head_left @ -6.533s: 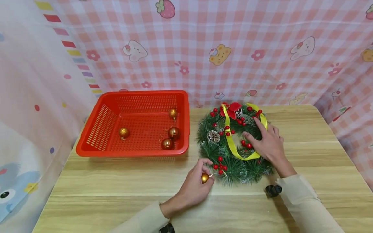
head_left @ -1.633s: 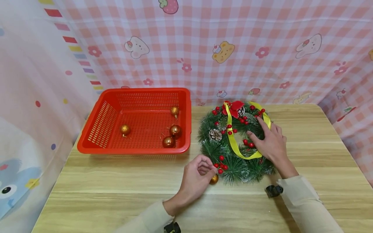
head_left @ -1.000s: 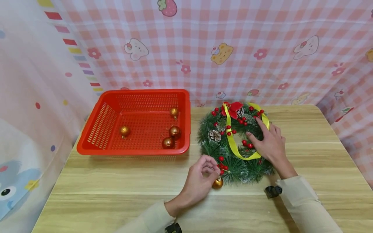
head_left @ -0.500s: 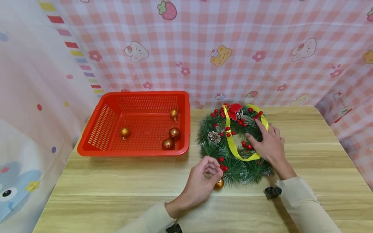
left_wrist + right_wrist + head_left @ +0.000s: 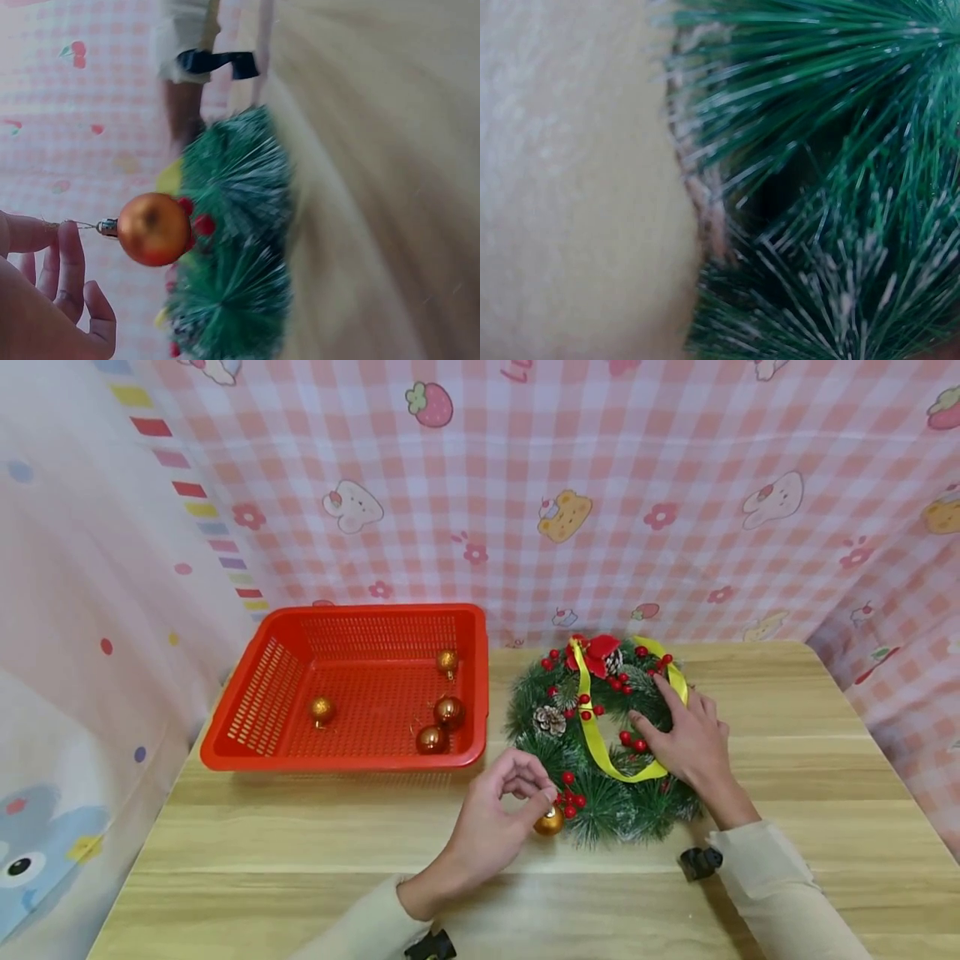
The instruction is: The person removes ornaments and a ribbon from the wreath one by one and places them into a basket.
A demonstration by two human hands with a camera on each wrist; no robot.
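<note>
My left hand point(image 5: 491, 822) pinches the thin gold hanging loop of a shiny gold Christmas ball point(image 5: 550, 822) between thumb and index finger. In the left wrist view the ball point(image 5: 154, 229) hangs from that loop, before the green needles and red berries. A Christmas wreath point(image 5: 551, 752) with pinecones, red berries, a red flower and a yellow ribbon point(image 5: 595, 739) lies flat on the table. My right hand point(image 5: 693, 743) holds the wreath's right side, thumb toward the centre hole; its outer fingertips are partly hidden. Green needles point(image 5: 840, 187) fill much of the right wrist view.
At the left on the wooden table point(image 5: 300, 852) stands a red plastic basket point(image 5: 345, 762). Several gold and bronze balls lie in it, one glittery ball point(image 5: 322, 710) at its left. A pink checked curtain point(image 5: 480, 485) hangs behind the table.
Earlier the gold ball sat within my left fingers; it now hangs by its loop. In the last half second the left hand has shifted slightly left and up. The right hand stays on the wreath.
</note>
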